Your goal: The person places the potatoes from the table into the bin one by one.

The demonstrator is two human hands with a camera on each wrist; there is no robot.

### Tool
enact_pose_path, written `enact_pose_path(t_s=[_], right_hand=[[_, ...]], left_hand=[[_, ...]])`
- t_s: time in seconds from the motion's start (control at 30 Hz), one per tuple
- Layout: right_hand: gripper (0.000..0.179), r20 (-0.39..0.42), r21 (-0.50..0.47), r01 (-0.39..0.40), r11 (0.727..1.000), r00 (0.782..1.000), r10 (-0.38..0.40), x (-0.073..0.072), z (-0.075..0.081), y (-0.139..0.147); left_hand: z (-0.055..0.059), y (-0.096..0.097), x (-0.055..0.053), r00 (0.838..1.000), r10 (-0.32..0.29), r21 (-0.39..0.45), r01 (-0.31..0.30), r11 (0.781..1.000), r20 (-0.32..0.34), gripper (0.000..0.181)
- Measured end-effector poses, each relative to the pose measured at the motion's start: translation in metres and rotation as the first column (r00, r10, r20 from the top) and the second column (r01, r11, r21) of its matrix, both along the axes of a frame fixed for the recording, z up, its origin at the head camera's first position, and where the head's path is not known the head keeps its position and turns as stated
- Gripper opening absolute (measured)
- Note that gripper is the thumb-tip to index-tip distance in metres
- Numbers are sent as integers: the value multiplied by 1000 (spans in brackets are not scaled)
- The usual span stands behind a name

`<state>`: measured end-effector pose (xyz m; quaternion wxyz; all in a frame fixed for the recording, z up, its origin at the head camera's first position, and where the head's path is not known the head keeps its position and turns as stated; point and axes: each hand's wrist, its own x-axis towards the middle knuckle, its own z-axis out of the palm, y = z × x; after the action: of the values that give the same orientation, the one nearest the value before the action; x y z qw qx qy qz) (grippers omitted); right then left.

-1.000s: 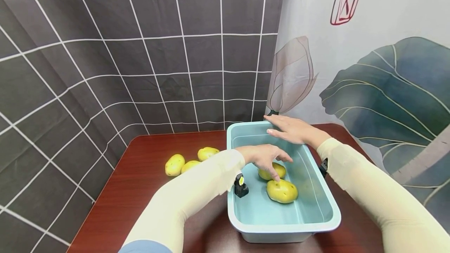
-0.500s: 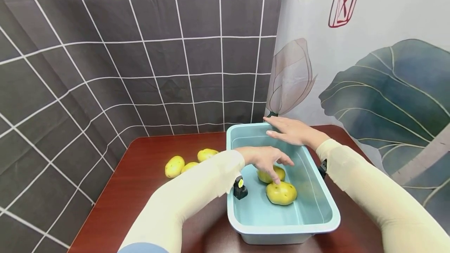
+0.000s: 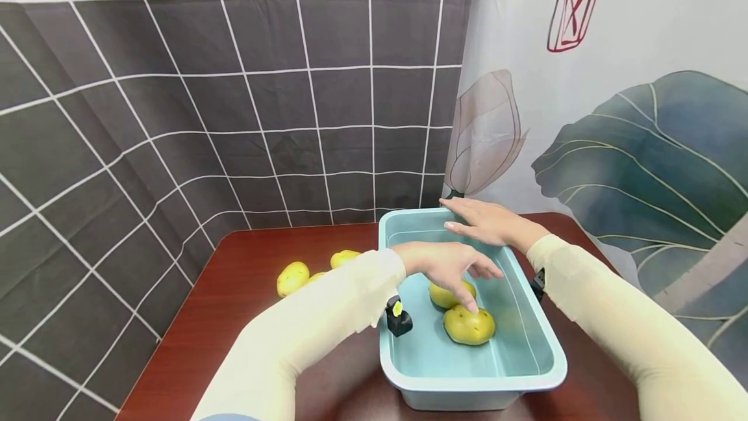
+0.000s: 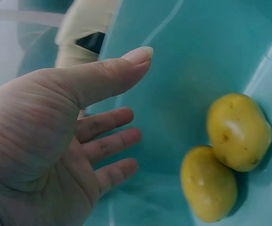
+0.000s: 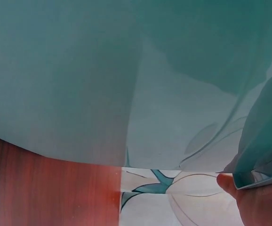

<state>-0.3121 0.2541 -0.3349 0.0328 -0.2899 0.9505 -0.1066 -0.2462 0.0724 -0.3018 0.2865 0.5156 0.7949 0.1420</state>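
Note:
A light blue plastic basin [image 3: 473, 382] stands on the table with two yellow potatoes inside, a nearer potato [image 3: 469, 326] and a farther potato [image 3: 448, 294], touching each other. My left hand [image 3: 447, 266] hovers inside the basin above them, thumb and fingers apart and holding nothing. In the left wrist view a gap shows between that hand [image 4: 65, 136] and both potatoes [image 4: 239, 132]. At the far right corner, my right hand [image 3: 493, 221] rests on the basin's rim with its fingers stretched out. Only part of that hand [image 5: 263, 205] shows in the right wrist view.
Left of the basin, several potatoes [image 3: 293, 279] lie on the reddish-brown table [image 3: 245, 258], partly hidden by my left sleeve [image 3: 315, 317]. A dark gridded curtain [image 3: 263, 102] and a white curtain with leaf prints [image 3: 637, 154] hang behind the table.
My left hand has shifted slightly to the right above the potatoes. My right hand stays at the basin's corner, and the potatoes lie as before.

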Motion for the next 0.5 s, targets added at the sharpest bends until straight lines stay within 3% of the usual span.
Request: enact_pose_path(t_s=[0.27,0.5], right_hand=[[76,11,2,3,1000,1000,-3,-1,1,2],[72,8,14,-1,1000,1000,1,0,2,0]], left_hand=[[28,-14,6,999,-29,100,30,994,-17,76],[40,-39,8,999,6,140,0,990,-41,76]])
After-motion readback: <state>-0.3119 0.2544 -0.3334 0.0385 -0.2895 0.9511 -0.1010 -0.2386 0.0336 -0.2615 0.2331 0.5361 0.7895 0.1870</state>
